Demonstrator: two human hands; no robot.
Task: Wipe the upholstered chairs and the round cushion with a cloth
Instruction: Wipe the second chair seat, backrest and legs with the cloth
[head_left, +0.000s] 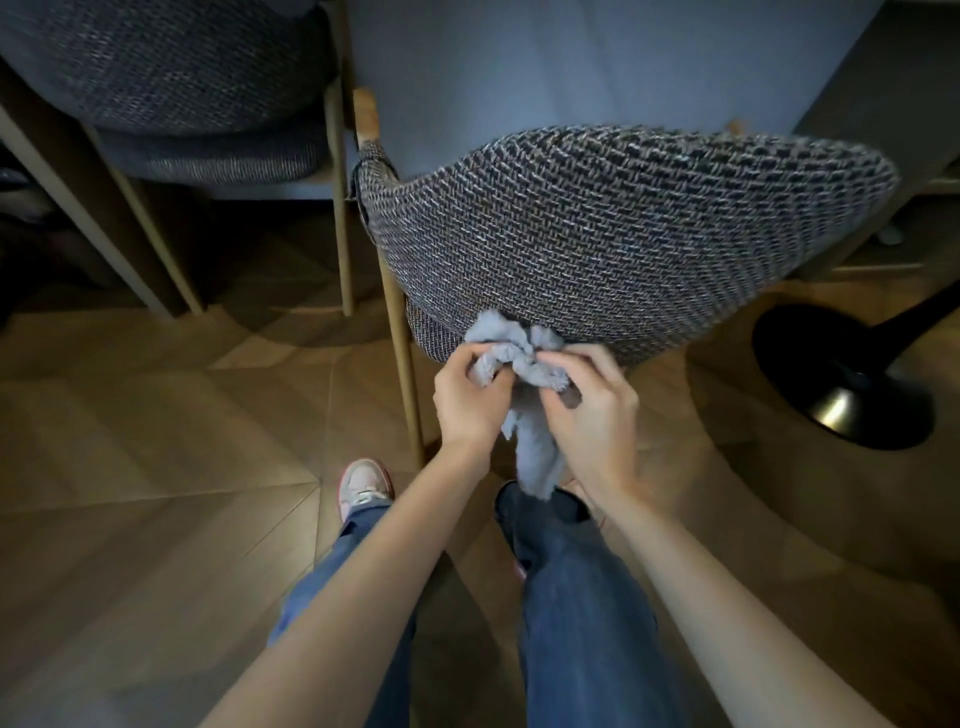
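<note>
A crumpled grey-blue cloth (524, 374) hangs between both hands, just below the lower edge of a chair's back. My left hand (470, 397) pinches its left part; my right hand (592, 410) pinches its right part, and a tail of cloth dangles down between them. The near upholstered chair (623, 234) shows its curved backrest in a black-and-white weave on light wooden legs. A second upholstered chair (171, 78) in the same weave stands at the upper left. No round cushion is visible.
A grey-blue table surface (545, 62) lies behind the near chair. A black round pedestal base (841, 379) stands on the wooden herringbone floor (156, 441) at the right. My jeans and a pink-and-white sneaker (363, 488) are below the hands.
</note>
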